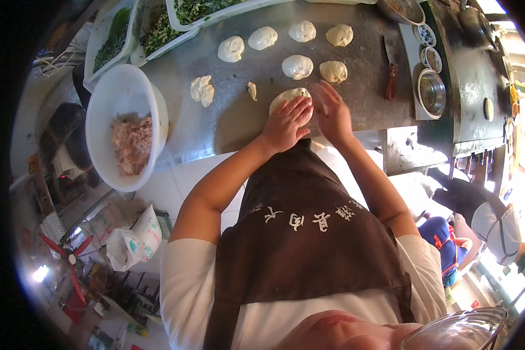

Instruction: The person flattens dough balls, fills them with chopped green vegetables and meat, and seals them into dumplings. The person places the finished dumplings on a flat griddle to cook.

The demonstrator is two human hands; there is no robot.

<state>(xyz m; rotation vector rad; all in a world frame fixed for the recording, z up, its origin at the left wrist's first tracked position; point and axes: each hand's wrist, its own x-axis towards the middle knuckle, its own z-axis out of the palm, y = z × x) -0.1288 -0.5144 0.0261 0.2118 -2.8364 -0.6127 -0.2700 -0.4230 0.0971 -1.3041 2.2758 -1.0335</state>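
Note:
A round of pale dough (291, 94) lies near the front edge of the metal worktable (240, 127). My left hand (288, 120) rests flat across it with fingers stretched out. Just right of the dough, my right hand (334, 114) is raised edge-on, its fingers blurred and holding nothing I can see. Beyond my hands sit several filled-looking dough balls, the nearest being a glossy one (297, 67) and a yellower one (334, 71). To the left lie a lumpy dough piece (202, 90) and a small dough scrap (252, 91).
A white tub (159, 118) of minced meat (133, 144) stands at left, below trays of chopped greens (157, 35). A wooden-handled scraper (391, 81) and a steel bowl (432, 94) are at right. A griddle (481, 109) adjoins the table. People (444, 245) are at far right.

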